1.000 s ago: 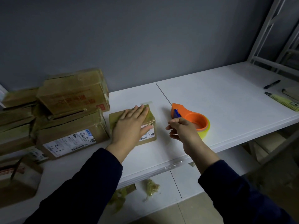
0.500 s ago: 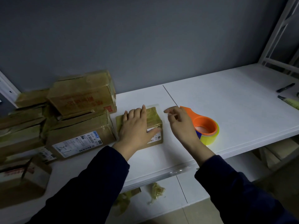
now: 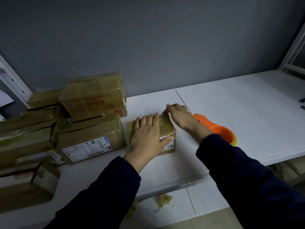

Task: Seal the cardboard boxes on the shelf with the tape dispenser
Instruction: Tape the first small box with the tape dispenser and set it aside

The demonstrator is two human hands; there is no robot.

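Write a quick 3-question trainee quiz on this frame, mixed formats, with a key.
1. Fill in: the orange tape dispenser lies on the shelf to the ___ of the small box.
2. True or false: the right hand holds the tape dispenser.
3. The left hand lies flat on: A the small box; B the tape dispenser; C the bare shelf.
Key: 1 right; 2 false, it touches the small box's far end; 3 A.
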